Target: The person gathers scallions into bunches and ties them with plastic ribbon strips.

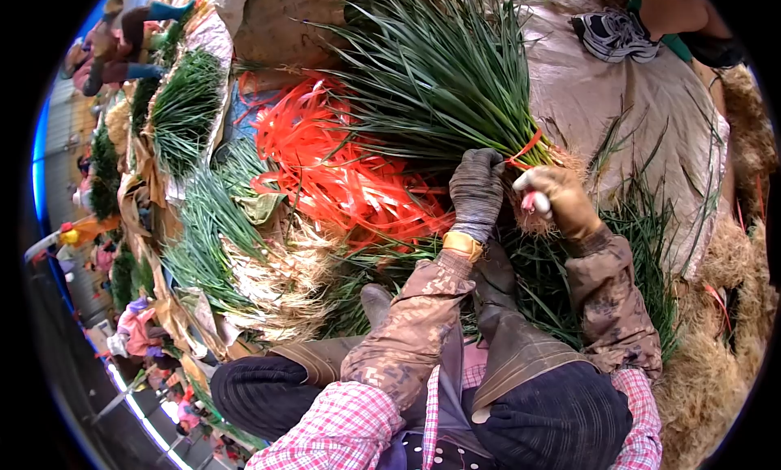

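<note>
A large bunch of long-leaved green plants [455,79] lies in front of me, its leaves fanning up and left and its pale root ends toward the right. Around its stems, just above the roots, runs a red plastic strip [527,148]. My left hand [476,189], in a dark striped glove, is closed beside the stems where the strip meets its fingers. In a tan glove with whitish fingertips, my right hand [561,197] is closed just below the roots. A bit of red shows between its fingertips.
A heap of loose red strips [333,161] lies to the left. Beside it are more plants with pale roots [285,275]. Pale sheeting [634,136] covers the right side, near another person's shoe [616,35]. Straw-like bundles [708,356] edge the right. Other people work far left.
</note>
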The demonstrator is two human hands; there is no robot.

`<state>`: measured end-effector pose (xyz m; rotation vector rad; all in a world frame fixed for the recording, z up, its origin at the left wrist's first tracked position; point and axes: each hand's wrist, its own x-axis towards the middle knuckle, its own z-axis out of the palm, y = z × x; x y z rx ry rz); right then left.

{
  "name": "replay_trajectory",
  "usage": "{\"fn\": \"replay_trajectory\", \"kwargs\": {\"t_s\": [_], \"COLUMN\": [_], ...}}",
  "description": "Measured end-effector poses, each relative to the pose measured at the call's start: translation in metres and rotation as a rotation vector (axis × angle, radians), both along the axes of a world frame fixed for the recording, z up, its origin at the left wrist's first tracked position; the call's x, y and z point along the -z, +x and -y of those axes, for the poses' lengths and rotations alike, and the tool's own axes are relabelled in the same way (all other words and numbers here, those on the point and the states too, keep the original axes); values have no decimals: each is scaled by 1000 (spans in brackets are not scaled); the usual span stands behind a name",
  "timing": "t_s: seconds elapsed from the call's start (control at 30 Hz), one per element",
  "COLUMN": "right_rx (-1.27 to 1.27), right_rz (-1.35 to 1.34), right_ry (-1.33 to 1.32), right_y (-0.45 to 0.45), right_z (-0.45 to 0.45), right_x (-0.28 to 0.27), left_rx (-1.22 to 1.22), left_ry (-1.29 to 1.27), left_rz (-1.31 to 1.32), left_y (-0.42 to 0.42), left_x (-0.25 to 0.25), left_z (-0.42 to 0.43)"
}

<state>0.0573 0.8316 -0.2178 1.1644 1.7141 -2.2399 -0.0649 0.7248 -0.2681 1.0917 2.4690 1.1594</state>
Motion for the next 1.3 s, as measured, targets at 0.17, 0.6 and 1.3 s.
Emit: {"fn": "replay_trajectory", "kwargs": {"t_s": [0.17, 0.6, 1.3], "right_rx": [379, 601, 214], "right_rz": [-280, -389, -174], "right_ry": [-167, -394, 10], "right_y": [21, 8, 1], "right_z": [7, 8, 2], "right_x": [28, 13, -26], "left_rx": [67, 30, -46], "left_ry": [10, 61, -68], "left_rz": [-19, 1647, 1584], "left_y": [-7, -9, 13], "left_x": [4, -55, -42], "left_z": [10, 11, 32]}}
